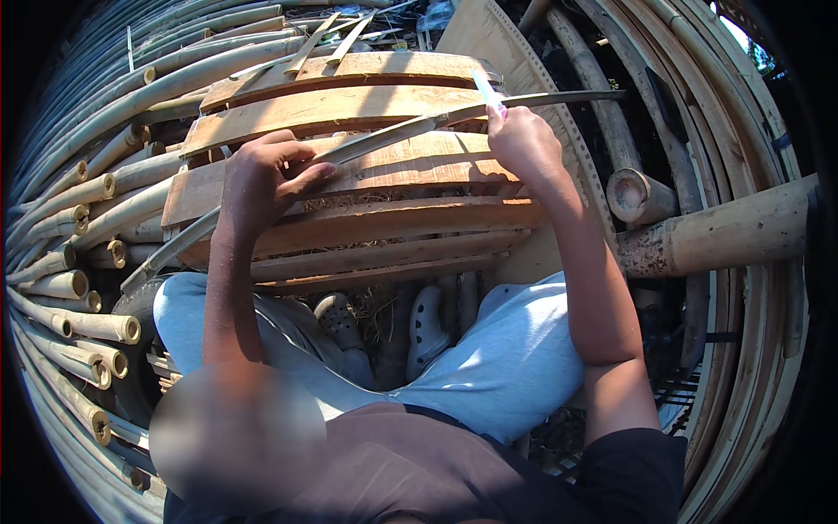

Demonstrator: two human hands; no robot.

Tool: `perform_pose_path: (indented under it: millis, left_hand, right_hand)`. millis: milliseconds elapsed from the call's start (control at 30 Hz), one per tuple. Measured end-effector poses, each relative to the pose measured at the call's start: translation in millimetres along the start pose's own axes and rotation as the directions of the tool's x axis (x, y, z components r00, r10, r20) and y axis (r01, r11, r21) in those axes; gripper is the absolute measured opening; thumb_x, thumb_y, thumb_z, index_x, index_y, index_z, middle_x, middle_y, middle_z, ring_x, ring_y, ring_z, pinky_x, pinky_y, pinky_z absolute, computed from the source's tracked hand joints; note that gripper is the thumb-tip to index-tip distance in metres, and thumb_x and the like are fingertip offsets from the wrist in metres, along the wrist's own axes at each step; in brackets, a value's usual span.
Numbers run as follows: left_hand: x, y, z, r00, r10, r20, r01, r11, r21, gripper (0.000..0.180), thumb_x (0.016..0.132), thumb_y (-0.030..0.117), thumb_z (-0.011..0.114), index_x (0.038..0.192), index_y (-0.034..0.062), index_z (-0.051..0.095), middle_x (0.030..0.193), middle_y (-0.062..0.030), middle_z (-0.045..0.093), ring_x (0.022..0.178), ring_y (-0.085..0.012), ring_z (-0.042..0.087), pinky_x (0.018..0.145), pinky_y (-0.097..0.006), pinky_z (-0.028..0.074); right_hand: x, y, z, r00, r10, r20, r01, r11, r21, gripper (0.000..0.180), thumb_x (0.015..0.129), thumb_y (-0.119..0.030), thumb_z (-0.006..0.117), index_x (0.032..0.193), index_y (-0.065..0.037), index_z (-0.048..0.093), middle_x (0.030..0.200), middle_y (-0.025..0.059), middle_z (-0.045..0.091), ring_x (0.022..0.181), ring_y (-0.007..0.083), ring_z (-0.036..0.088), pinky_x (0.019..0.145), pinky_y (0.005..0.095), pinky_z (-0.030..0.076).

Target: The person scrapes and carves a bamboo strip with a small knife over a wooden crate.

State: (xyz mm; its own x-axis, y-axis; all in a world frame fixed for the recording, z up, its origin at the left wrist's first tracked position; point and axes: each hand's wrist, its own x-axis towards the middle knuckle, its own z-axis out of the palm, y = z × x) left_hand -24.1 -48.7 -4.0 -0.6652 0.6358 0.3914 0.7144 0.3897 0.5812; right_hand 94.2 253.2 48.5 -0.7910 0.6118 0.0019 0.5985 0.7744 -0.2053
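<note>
A long split bamboo strip (384,138) slants from beside my left knee up to the far right, above a slatted wooden bench (305,112). My left hand (266,179) is closed around it near its middle, thumb along the top. Farther right, my right hand (526,147) grips a knife (486,89), its bright blade pointing up and away from me. The knife's handle is mostly hidden in the fist. Blade and strip cross just beyond my knuckles; whether the edge touches the bamboo I cannot tell.
Stacked bamboo poles (87,188) crowd the left side. Thin offcuts (349,39) lie on the bench's far edge. To the right are a thick bamboo pole (724,229), another cut pole end (637,194) and long curved-looking boards (759,349). My clogs (428,327) are below the bench.
</note>
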Motion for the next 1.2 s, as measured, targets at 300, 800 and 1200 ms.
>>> perform_pose_path:
  millis: [300, 800, 1200]
  left_hand:
    - [-1.5, -2.7, -0.2, 1.0, 0.005, 0.01, -0.005, 1.0, 0.008, 0.027, 0.082, 0.031, 0.085, 0.087, 0.0057, 0.077, 0.077, -0.0064, 0.068, 0.067, -0.0192, 0.066, 0.062, -0.033, 0.05]
    - [1.1, 5.5, 2.0, 1.0, 0.003, 0.01, -0.004, 0.999, 0.034, 0.027, 0.083, 0.032, 0.084, 0.088, 0.0064, 0.078, 0.077, -0.0058, 0.067, 0.066, -0.0197, 0.066, 0.062, -0.034, 0.05]
    - [-0.1, 4.0, 1.3, 0.999, 0.002, 0.042, -0.003, 1.0, 0.01, 0.033, 0.082, 0.037, 0.085, 0.086, 0.0052, 0.077, 0.078, -0.0061, 0.068, 0.068, -0.0196, 0.066, 0.062, -0.034, 0.05]
  right_hand:
    - [-10.7, -6.7, 4.1, 0.985, -0.131, 0.114, 0.128, 0.991, 0.031, 0.053, 0.109, -0.041, 0.044, 0.101, 0.003, 0.074, 0.078, 0.0237, 0.071, 0.08, 0.0383, 0.073, 0.08, 0.0478, 0.056]
    - [-14.6, -16.3, -1.0, 0.996, -0.069, 0.047, 0.071, 0.997, -0.037, 0.051, 0.105, -0.041, 0.05, 0.097, 0.002, 0.076, 0.089, 0.0238, 0.075, 0.088, 0.0406, 0.074, 0.082, 0.0502, 0.057]
    - [-29.6, -21.3, 5.5, 0.988, -0.144, 0.057, 0.147, 0.988, -0.04, 0.048, 0.105, -0.039, 0.05, 0.097, 0.001, 0.076, 0.082, 0.0237, 0.073, 0.082, 0.0399, 0.074, 0.078, 0.0495, 0.059]
